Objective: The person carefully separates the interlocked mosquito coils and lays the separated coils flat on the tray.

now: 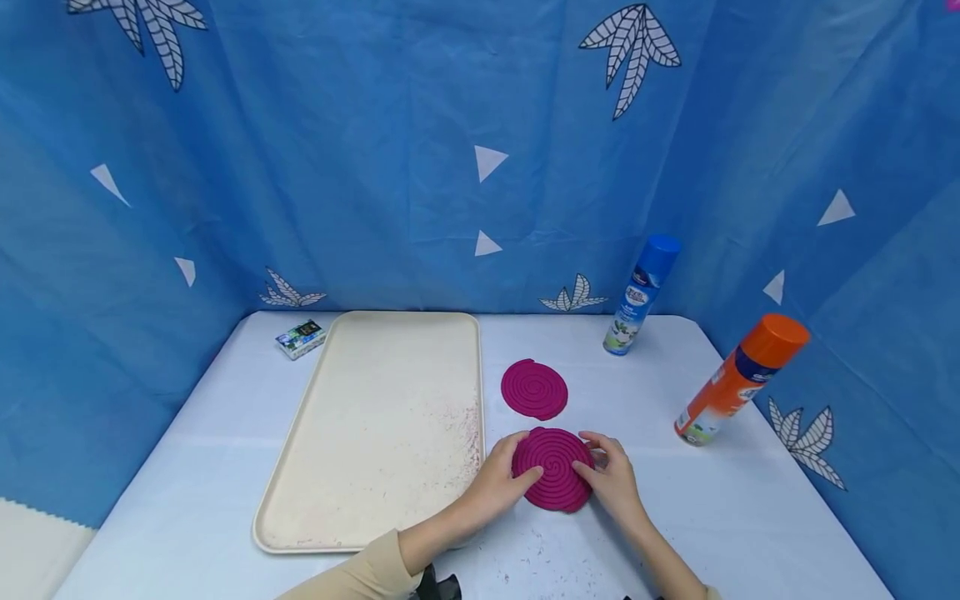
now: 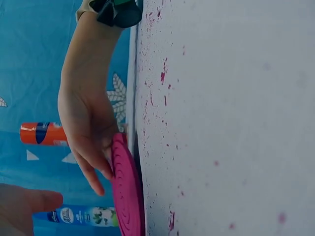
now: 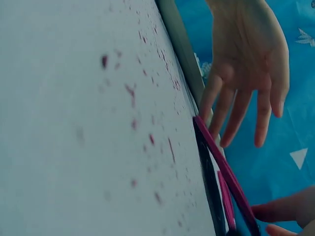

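A magenta spiral disc that looks like coiled clay (image 1: 553,468) is between the two hands, its surface ringed by rope-like turns. My right hand (image 1: 613,483) pinches its right edge, thumb on top and fingers at the rim. At the left side, my left hand (image 1: 495,479) has its fingers along the rim. From the right wrist view, the left hand (image 3: 251,59) has loosely straight fingers beside the disc (image 3: 229,177), which tilts off the tabletop. In the left wrist view, the right hand (image 2: 86,123) meets the disc's edge (image 2: 125,191). A second flat spiral disc (image 1: 534,389) lies just behind.
A cream tray (image 1: 390,417) with magenta specks lies left of the hands. A small patterned box (image 1: 301,339) sits at its far left corner. A blue spray can (image 1: 641,296) and an orange spray can (image 1: 738,379) stand to the right. Magenta crumbs dot the white table (image 1: 750,517).
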`<state>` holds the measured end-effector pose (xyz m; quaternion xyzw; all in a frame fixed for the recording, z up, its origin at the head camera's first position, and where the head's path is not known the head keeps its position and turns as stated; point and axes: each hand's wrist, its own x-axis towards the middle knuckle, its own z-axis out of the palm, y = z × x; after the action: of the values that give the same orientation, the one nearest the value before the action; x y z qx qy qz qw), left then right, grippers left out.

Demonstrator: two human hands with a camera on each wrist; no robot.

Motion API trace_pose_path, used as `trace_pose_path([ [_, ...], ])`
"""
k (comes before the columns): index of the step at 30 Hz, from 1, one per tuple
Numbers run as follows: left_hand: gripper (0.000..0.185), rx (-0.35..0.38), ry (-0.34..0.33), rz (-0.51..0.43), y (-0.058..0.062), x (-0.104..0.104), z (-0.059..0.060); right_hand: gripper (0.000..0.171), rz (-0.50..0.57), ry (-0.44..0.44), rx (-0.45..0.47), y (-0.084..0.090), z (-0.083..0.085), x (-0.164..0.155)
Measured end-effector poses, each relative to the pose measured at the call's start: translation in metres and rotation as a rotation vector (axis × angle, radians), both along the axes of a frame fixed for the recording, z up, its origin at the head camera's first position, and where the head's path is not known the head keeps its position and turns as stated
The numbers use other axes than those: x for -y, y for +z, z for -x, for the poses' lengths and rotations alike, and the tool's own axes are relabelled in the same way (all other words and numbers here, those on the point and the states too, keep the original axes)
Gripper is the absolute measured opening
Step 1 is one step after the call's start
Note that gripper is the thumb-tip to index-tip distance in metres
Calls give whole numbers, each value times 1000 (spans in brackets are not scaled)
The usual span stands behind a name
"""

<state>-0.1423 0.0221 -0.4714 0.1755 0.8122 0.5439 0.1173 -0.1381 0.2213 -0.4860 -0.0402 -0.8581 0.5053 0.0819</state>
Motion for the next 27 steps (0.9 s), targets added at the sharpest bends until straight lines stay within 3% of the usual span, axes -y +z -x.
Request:
trace_pose_path([
  [5, 54, 13, 44, -57, 1, 6, 7, 51, 284, -68, 101, 9, 8, 8],
  [10, 50, 1, 153, -133, 9, 18, 26, 52, 462, -129, 95, 31, 22, 19],
  [13, 49, -31, 184, -176, 18, 28, 39, 51, 567, -141, 77, 44, 34, 29],
  [18, 45, -45, 154, -239, 32, 43, 57, 51, 679, -139, 61, 63, 51, 49],
  [21, 42, -28, 151, -340, 43, 50, 65, 54, 729, -140, 72, 74, 60, 60],
  [27, 31, -98, 268, -454, 65, 64, 74, 59, 877, -57, 62, 95, 69, 80],
])
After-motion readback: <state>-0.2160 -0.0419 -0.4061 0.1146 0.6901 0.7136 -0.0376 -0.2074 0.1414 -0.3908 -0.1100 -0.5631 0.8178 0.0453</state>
